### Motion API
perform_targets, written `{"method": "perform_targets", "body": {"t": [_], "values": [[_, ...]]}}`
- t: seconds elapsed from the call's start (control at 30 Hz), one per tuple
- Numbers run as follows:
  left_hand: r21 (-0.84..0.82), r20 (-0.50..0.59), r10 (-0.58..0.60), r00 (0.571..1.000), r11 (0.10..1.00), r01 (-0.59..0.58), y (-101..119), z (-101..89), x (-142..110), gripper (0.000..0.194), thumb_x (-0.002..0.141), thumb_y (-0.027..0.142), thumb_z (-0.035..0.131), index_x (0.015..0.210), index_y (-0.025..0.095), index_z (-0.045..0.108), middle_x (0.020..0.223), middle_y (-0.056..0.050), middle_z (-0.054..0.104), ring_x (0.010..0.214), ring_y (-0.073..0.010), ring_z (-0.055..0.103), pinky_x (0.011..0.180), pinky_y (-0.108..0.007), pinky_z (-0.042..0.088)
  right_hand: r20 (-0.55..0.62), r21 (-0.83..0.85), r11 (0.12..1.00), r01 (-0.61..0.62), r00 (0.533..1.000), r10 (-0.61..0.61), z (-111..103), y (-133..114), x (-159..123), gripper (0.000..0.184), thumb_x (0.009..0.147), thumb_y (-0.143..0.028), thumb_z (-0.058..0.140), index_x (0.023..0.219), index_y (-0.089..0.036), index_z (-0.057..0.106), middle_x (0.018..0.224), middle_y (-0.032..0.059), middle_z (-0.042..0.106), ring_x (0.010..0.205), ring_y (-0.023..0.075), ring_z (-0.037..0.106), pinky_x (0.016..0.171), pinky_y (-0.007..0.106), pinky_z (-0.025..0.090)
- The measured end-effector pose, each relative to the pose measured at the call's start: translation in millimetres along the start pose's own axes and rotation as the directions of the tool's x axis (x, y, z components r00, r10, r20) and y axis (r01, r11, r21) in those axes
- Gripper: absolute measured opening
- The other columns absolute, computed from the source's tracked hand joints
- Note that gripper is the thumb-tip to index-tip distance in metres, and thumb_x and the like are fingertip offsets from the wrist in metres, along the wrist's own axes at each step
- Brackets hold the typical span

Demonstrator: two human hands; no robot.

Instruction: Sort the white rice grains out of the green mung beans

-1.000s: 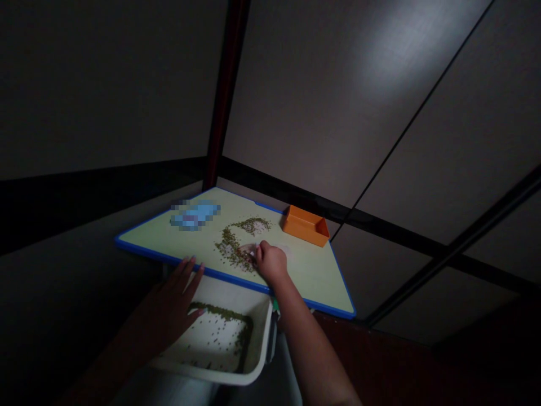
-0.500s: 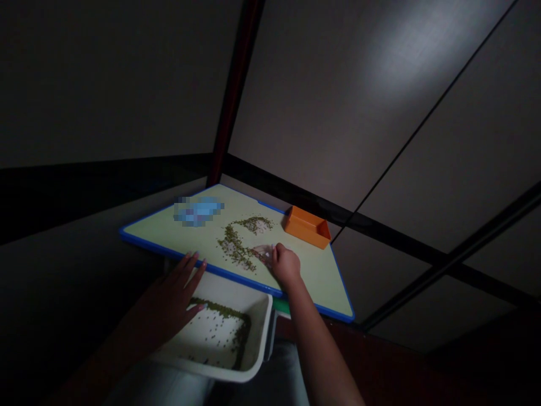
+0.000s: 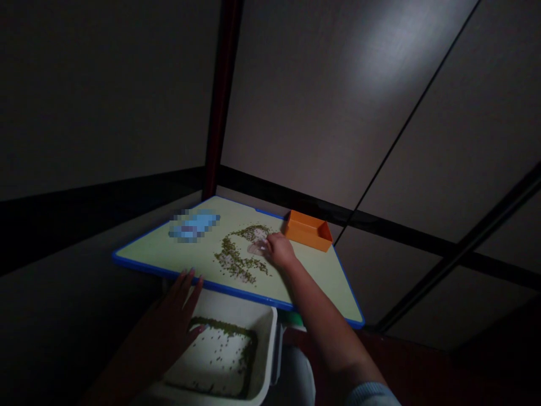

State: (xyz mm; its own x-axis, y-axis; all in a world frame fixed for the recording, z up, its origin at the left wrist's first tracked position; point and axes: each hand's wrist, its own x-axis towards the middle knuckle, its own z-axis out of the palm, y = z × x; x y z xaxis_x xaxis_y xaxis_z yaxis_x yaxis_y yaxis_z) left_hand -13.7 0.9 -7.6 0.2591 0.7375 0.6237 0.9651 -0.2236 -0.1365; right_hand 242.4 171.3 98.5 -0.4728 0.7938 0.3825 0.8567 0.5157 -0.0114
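Note:
My right hand (image 3: 279, 249) is closed over the pale yellow tabletop (image 3: 220, 217), gripping a thin clear plastic piece (image 3: 256, 248) whose exact kind I cannot make out. Around that piece lie small green beans (image 3: 230, 256), mixed with pale bits, in a curved, scattered heap. My left hand (image 3: 180, 310) has its fingers spread at the table's blue front edge, over the white bin (image 3: 273, 338). More green beans line the bottom edges of this bin, with loose ones across its floor.
An orange open box (image 3: 310, 239) stands at the table's far right side. At the far left of the tabletop lies a blurred-out blue item (image 3: 194, 225). Dark wall panels (image 3: 291, 113) rise close behind the table.
My right hand has moved away from me with the clear plastic piece, toward the farther part of the heap. Some beans now lie where it was. My left hand stays at the table edge.

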Motion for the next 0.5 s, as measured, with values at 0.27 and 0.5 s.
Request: {"method": "perform_targets", "body": {"t": [0.27, 0.5], "values": [[0.014, 0.002, 0.024, 1.0, 1.0, -0.024, -4.0, -1.2, -0.7, 0.078, 0.076, 0.051, 0.048, 0.141, 0.016, 0.022, 0.149, -0.018, 0.029, 0.138, -0.0305, 0.028, 0.097, -0.042, 0.043, -0.005, 0.082, 0.987, 0.138, 0.99, -0.138, 2.9, 0.4, -12.9, 0.029, 0.094, -0.032, 0.039, 0.087, -0.017, 0.063, 0.085, 0.0066, 0.059, 0.084, 0.0174, 0.046, 0.074, 0.026, 0.032], [0.034, 0.031, 0.009, 0.999, 0.999, -0.01, 0.5, -0.5, 1.0, 0.077, 0.075, 0.052, 0.047, 0.138, 0.01, 0.031, 0.148, -0.022, 0.028, 0.138, -0.0328, 0.025, 0.097, -0.044, 0.044, 0.03, 0.121, 0.983, 0.137, 0.99, -0.141, -9.3, 4.7, -34.1, 0.03, 0.093, -0.033, 0.04, 0.087, -0.017, 0.064, 0.086, 0.0064, 0.056, 0.085, 0.0177, 0.044, 0.075, 0.027, 0.031]]}}
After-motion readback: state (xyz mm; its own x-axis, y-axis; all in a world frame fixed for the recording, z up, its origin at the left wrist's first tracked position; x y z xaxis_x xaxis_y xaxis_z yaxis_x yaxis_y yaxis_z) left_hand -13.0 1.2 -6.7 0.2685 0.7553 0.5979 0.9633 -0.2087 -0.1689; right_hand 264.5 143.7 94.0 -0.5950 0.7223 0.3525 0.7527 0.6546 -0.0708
